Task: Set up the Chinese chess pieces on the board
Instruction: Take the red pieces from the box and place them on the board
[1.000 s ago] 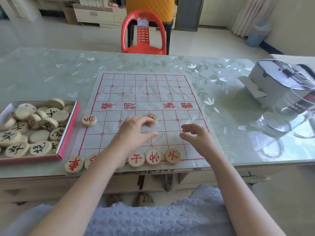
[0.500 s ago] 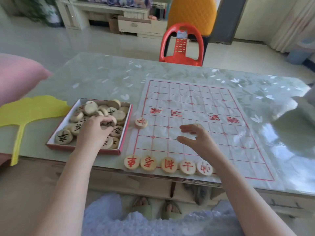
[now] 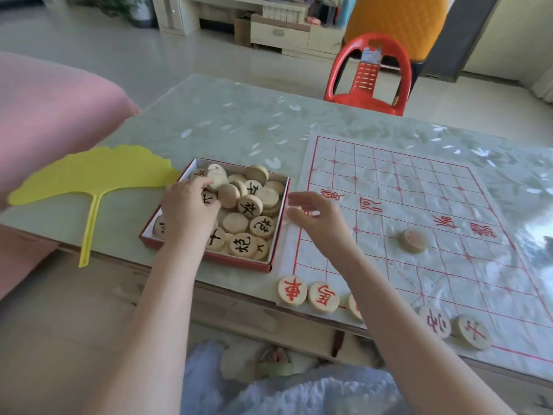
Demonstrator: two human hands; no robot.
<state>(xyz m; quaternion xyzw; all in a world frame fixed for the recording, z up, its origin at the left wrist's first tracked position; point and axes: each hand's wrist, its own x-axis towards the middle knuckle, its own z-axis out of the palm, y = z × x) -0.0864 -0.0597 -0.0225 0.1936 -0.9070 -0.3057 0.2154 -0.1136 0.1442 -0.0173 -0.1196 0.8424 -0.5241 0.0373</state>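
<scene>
I'm at the picking step: my left hand (image 3: 190, 212) is in the box (image 3: 227, 260), fingers curled over the pieces (image 3: 250, 205), though I cannot tell whether they hold one. My right hand (image 3: 317, 217) hovers slack and empty just right of the box. Next, I reckon, one piece must be lifted out to the board (image 3: 419, 190), further right.

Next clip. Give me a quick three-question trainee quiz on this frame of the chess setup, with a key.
1. True or false: the left hand is in the box of loose pieces.
2. What lies just left of the box? A) a yellow fan B) a teapot C) a book
3. Fill in: the row of pieces along the near edge of the board bears ___ characters.
Key: 1 true; 2 A; 3 red.
</scene>
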